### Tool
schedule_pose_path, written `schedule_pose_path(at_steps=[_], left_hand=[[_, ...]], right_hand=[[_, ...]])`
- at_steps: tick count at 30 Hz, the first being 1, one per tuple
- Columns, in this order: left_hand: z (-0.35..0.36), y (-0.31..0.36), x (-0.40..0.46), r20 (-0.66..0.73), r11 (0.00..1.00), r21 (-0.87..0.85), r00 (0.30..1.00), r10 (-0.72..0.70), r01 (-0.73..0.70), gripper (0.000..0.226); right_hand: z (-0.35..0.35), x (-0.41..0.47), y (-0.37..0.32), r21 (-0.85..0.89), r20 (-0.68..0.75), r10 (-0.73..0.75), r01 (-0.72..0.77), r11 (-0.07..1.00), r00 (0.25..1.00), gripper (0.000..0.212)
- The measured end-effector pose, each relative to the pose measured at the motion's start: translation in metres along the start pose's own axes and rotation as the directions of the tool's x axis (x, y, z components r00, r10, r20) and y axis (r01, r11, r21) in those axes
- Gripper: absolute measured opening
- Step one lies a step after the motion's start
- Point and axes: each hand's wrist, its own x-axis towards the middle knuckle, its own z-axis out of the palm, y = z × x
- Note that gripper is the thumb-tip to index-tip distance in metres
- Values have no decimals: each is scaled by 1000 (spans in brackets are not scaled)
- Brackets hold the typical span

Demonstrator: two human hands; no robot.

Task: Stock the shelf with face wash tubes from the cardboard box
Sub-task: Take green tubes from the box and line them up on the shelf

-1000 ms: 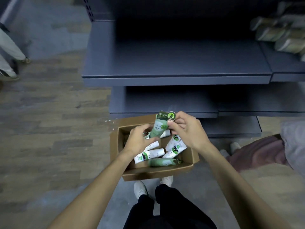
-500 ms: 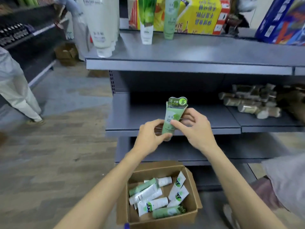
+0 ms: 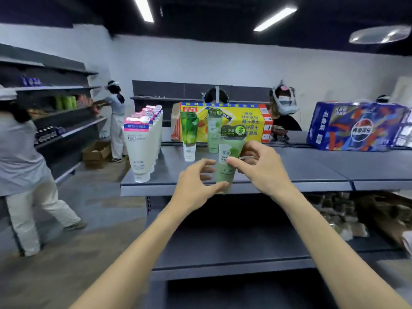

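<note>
Partly stocked: two green tubes [image 3: 211, 132] stand far back on the top shelf [image 3: 312, 166], beside white tubes [image 3: 139, 150]; the cardboard box is out of view. Both hands grasp one face wash tube [image 3: 229, 159] upright over the shelf's near edge, left hand [image 3: 196, 186] at its base, right hand [image 3: 260, 168] pinching its middle.

Both bare forearms extended forward; left hand [image 3: 196, 186] curled at a tube's base, right hand [image 3: 263, 170] pinching its middle, thumbs inward
</note>
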Motion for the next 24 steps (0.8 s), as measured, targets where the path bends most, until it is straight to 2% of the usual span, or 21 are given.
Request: schedule_pose_path(at_steps=[7, 13, 17, 24], left_hand=[[-1, 2, 42, -75, 999, -13, 997, -36, 35, 52], [19, -6, 71, -140, 998, 13, 988, -57, 60, 45], [27, -14, 85, -164, 996, 45, 984, -72, 81, 44], [35, -29, 100, -244, 991, 46, 963, -114, 129, 45]], right_hand=[[-18, 63, 33, 87, 5, 56, -56, 995, 998, 28], [1, 107, 77, 21, 31, 74, -75, 997, 997, 25], [11, 135, 88, 46, 80, 75, -79, 996, 994, 20], [29, 172, 106, -4, 84, 67, -66, 998, 994, 29]])
